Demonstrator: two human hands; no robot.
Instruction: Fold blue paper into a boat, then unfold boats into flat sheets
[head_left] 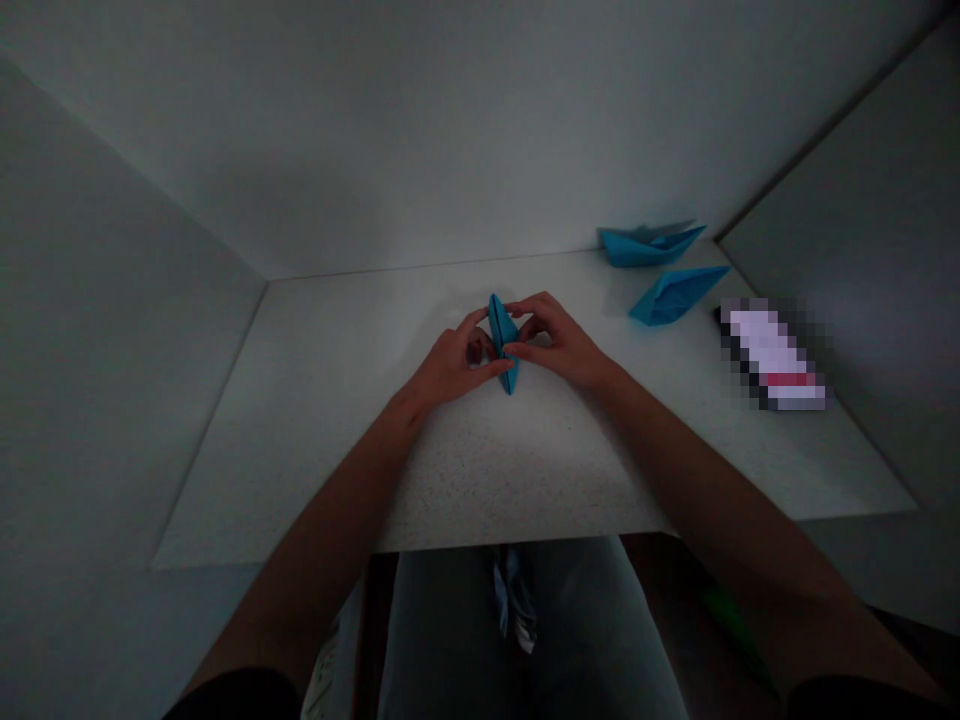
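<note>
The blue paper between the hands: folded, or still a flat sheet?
Folded. The blue paper is a narrow, pointed shape with a centre crease, pinched between the left hand and the right hand above the table.

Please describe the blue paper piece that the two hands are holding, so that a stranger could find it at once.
On the white table, look at the middle, where both hands meet. The folded blue paper stands pinched between the left hand and right hand. The two paper boats lie untouched at the far right.

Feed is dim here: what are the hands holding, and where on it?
Both the left hand and right hand pinch a folded blue paper piece by its opposite sides.
</note>
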